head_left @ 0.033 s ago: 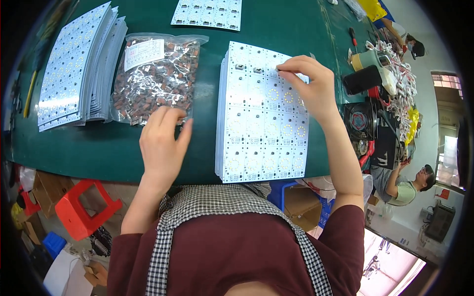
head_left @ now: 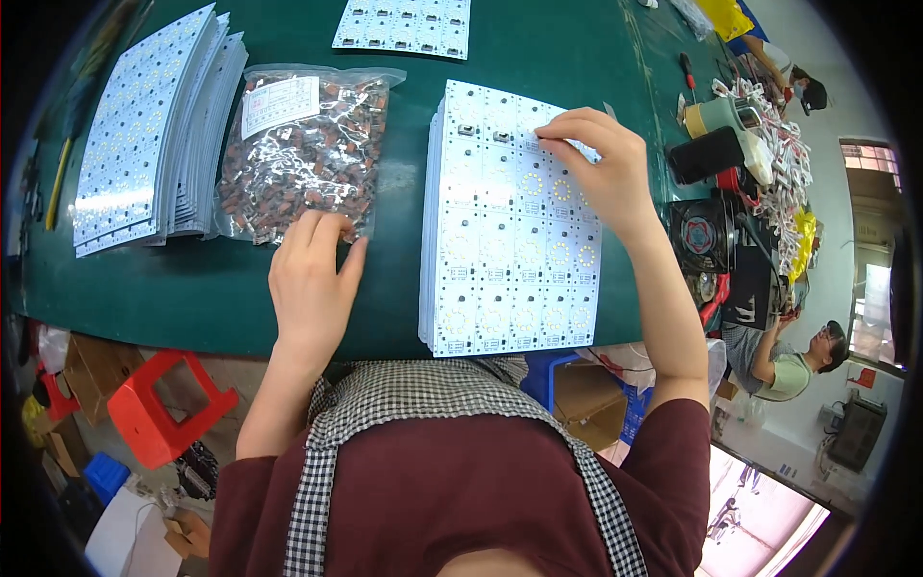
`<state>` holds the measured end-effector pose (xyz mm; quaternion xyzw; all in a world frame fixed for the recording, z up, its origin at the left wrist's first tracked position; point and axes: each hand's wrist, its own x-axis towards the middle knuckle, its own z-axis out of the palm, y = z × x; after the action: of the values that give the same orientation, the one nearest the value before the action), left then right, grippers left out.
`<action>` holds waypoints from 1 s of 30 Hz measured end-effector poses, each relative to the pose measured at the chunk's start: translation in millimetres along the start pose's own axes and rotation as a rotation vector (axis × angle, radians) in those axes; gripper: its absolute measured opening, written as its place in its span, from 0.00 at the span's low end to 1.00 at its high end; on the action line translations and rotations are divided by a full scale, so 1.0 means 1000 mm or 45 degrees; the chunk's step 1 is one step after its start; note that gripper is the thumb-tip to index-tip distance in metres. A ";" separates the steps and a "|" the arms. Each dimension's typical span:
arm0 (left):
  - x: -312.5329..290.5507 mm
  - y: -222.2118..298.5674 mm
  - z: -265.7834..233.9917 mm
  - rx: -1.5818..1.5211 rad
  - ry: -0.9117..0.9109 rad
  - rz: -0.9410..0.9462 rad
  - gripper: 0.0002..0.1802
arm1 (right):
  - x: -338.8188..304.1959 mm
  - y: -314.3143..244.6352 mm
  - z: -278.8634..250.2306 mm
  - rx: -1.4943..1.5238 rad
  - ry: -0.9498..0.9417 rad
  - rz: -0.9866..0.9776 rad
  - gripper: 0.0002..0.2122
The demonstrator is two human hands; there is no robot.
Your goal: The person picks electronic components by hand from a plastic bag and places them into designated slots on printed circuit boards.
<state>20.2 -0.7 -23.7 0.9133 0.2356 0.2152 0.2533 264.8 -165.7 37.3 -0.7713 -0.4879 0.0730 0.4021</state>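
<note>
In the head view, a stack of white circuit-board panels [head_left: 514,260] is set on the green tabletop [head_left: 399,260], its lower sheets hidden except along the left edge. The top row is reached by the right hand [head_left: 604,168], with thumb and fingertips pinched close together; whether a part is held between them cannot be told, as the tips are covered. Two small components [head_left: 501,137] are seated just left of them. The left hand [head_left: 310,274] is half open, thumb spread, its fingertips laid at the lower edge of a clear plastic bag [head_left: 303,163]; anything under them is concealed. The bag's brown-and-metallic parts are blurred by glare. Another panel [head_left: 404,27] is cut off by the upper frame edge.
</note>
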 end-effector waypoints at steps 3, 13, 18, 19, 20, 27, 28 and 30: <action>-0.009 -0.008 0.007 0.047 -0.074 -0.099 0.11 | 0.001 0.006 0.003 -0.339 -0.029 -0.189 0.06; -0.015 -0.010 0.008 -0.014 -0.156 0.001 0.09 | 0.004 0.007 0.004 -0.402 -0.042 -0.250 0.04; -0.015 -0.011 0.010 0.049 -0.136 0.072 0.08 | 0.006 0.006 0.003 -0.436 -0.069 -0.259 0.04; -0.015 -0.012 0.009 0.049 -0.135 0.072 0.08 | 0.006 0.005 0.003 -0.436 -0.079 -0.252 0.04; -0.015 -0.012 0.009 0.055 -0.140 0.073 0.07 | 0.006 0.005 0.003 -0.436 -0.079 -0.253 0.04; -0.020 -0.010 0.005 0.056 -0.163 0.058 0.07 | 0.000 0.002 0.005 -0.464 -0.049 -0.304 0.05; -0.021 -0.010 0.005 0.056 -0.164 0.058 0.07 | -0.001 0.002 0.005 -0.473 -0.054 -0.317 0.05; -0.020 -0.009 0.006 0.051 -0.165 0.064 0.07 | -0.001 0.004 0.004 -0.471 -0.060 -0.313 0.05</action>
<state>4.0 -6.9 -38.7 0.9358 0.2000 0.1570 0.2443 265.0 -164.7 31.3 -0.7648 -0.5925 -0.0492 0.2482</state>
